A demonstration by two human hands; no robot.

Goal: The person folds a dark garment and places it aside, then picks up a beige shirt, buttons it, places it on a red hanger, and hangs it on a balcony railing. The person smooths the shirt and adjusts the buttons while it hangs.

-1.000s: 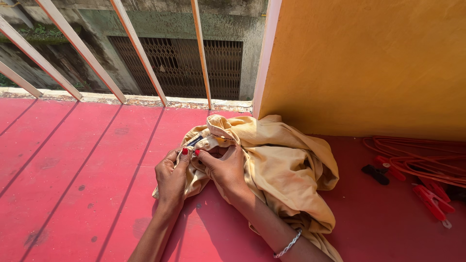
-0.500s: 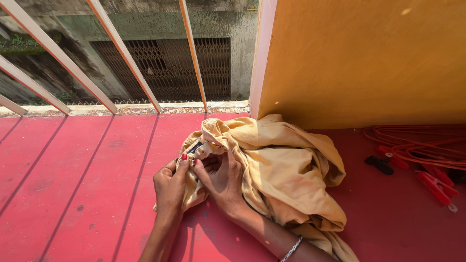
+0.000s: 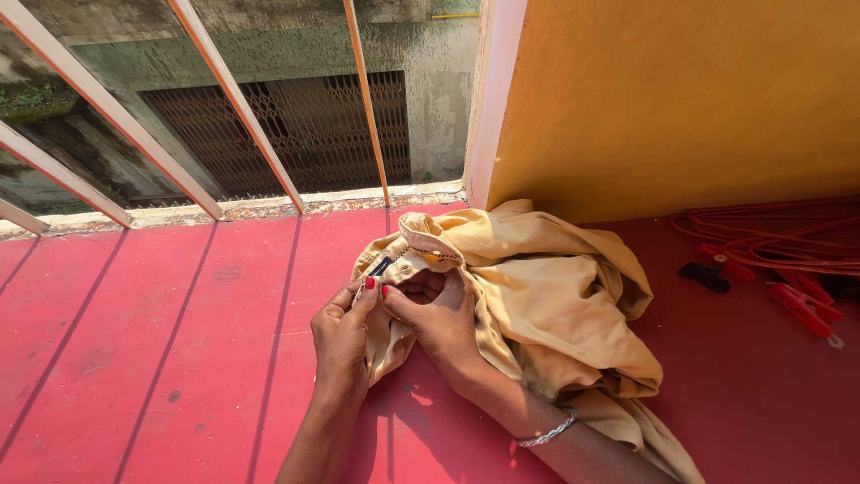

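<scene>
Crumpled mustard-yellow garment (image 3: pixel 537 305), heaped on the red floor (image 3: pixel 179 358) close against the orange wall (image 3: pixel 672 99). Soft, creased cloth, collar edge turned up at 12 o'clock of the hands, small dark label showing there. Left hand (image 3: pixel 340 336) pinched on the collar edge, thumb and forefinger closed on the cloth. Right hand (image 3: pixel 439 318) clenched around a fold of the same garment just beside it, silver bangle (image 3: pixel 548 431) at the wrist. Painted railing bars (image 3: pixel 242 103) at 11 o'clock, grimy wall beyond. Orange cord (image 3: pixel 770 233) and red clothes pegs (image 3: pixel 802 300) at 3 o'clock, well apart from the garment.
</scene>
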